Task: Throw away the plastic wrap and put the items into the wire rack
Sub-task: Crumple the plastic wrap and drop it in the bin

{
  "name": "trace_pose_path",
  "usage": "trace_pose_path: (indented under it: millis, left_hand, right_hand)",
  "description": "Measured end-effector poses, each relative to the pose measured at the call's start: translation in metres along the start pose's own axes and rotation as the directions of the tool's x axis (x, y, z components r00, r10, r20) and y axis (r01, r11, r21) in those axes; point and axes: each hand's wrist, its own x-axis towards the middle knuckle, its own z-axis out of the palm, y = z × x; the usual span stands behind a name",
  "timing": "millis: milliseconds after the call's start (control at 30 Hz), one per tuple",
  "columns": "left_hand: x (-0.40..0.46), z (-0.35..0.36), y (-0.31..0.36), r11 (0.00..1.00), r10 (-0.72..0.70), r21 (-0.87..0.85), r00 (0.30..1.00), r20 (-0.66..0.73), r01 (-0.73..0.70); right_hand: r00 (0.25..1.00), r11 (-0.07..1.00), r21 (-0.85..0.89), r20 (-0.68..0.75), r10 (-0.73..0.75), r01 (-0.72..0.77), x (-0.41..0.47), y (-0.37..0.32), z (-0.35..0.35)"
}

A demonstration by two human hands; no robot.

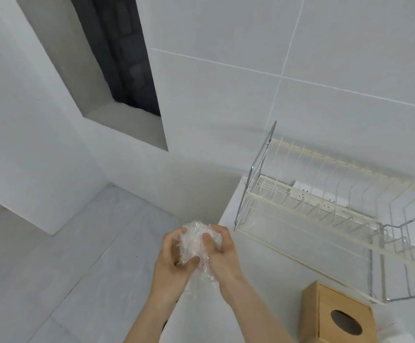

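Note:
Both hands hold a crumpled ball of clear plastic wrap [195, 240] over the left corner of the white counter [263, 288]. My left hand [170, 266] grips it from the left, thumb pressed into the wrap. My right hand [222, 253] clasps it from the right with fingers curled over the top. A tail of wrap hangs down between my wrists. The cream and chrome wire rack [325, 219] stands on the counter to the right, against the tiled wall, and looks empty.
A wooden box [335, 318] with a round hole in its side sits on the counter at the lower right, in front of the rack. Grey floor tiles [82, 256] lie to the left of the counter. A recessed dark window [117, 58] is in the wall above.

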Motion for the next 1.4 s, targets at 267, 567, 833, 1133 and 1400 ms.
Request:
trace_pose_path:
  millis: [267, 567, 833, 1133, 1400]
  left_hand:
    - [0.091, -0.061, -0.05, 0.995, -0.099, 0.011, 0.984, -0.15, 0.102]
    - [0.209, -0.104, -0.17, 0.945, -0.267, 0.176, 0.961, -0.069, 0.275]
    - [0.285, -0.08, -0.325, 0.904, -0.367, 0.236, 0.93, 0.0, 0.357]
    - [0.326, -0.057, -0.436, 0.864, -0.437, 0.346, 0.886, 0.156, 0.366]
    - [0.341, -0.058, -0.446, 0.861, -0.353, 0.447, 0.917, 0.185, 0.241]
  right_hand:
    - [0.97, 0.968, -0.189, 0.145, 0.195, -0.166, 0.059, 0.015, 0.083]
    - [0.956, 0.829, -0.505, 0.029, 0.294, -0.239, 0.166, 0.114, 0.149]
    - [0.906, 0.54, -0.731, -0.282, 0.317, -0.417, 0.252, 0.259, 0.176]
    - [0.827, 0.588, -0.583, -0.357, 0.434, -0.56, 0.311, 0.357, 0.159]
    - [0.833, 0.511, -0.662, -0.378, 0.403, -0.548, 0.311, 0.355, 0.147]
